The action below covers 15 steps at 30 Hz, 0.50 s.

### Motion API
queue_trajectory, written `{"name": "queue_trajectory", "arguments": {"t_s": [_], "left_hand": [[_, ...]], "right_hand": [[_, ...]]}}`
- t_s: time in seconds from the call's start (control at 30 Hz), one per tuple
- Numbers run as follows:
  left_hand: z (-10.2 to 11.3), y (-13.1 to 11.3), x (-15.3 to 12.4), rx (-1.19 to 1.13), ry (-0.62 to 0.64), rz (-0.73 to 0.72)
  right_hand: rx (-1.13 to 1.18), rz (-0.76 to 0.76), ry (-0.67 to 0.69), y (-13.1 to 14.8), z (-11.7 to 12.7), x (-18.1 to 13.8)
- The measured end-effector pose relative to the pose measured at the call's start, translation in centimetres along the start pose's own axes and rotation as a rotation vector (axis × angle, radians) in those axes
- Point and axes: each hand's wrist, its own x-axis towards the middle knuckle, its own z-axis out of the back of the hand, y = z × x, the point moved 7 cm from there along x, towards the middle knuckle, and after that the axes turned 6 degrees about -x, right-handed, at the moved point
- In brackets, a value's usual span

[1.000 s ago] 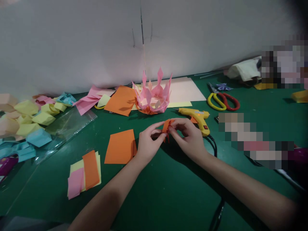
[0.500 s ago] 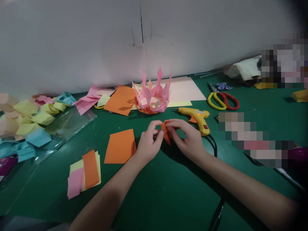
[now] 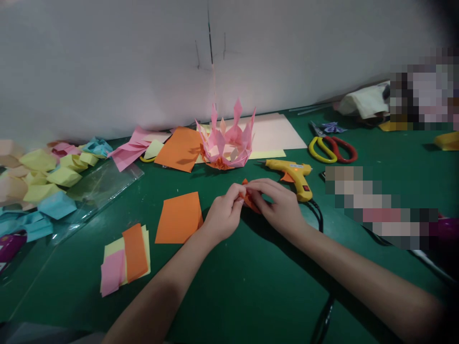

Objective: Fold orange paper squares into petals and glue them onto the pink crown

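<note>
Between my two hands is a small folded piece of orange paper, held just above the green table. My left hand pinches its left side, fingers curled in. My right hand pinches it from the right with thumb and fingertips, which hide part of the folds. Behind my hands stands a pink paper crown-like shape with pointed tips and some orange at its base. A yellow glue gun lies just beyond my right hand. Left of my left hand lie orange paper squares.
Small yellow, pink and orange slips lie at front left. Folded paper pieces and a clear plastic bag are farther left. Scissors rest at back right. A black cord runs forward from the glue gun. A white wall stands behind.
My left fingers have closed further over the orange paper, covering more of it. The paper has tilted, its lower end now pointing further right. My right hand has barely moved.
</note>
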Motion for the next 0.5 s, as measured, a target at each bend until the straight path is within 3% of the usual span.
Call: {"name": "queue_trajectory", "arguments": {"t_s": [0.5], "left_hand": [[0.02, 0.68, 0.04, -0.182, -0.06, 0.062]], "right_hand": [[-0.103, 0.11, 0.039, 0.34, -0.19, -0.16]]}}
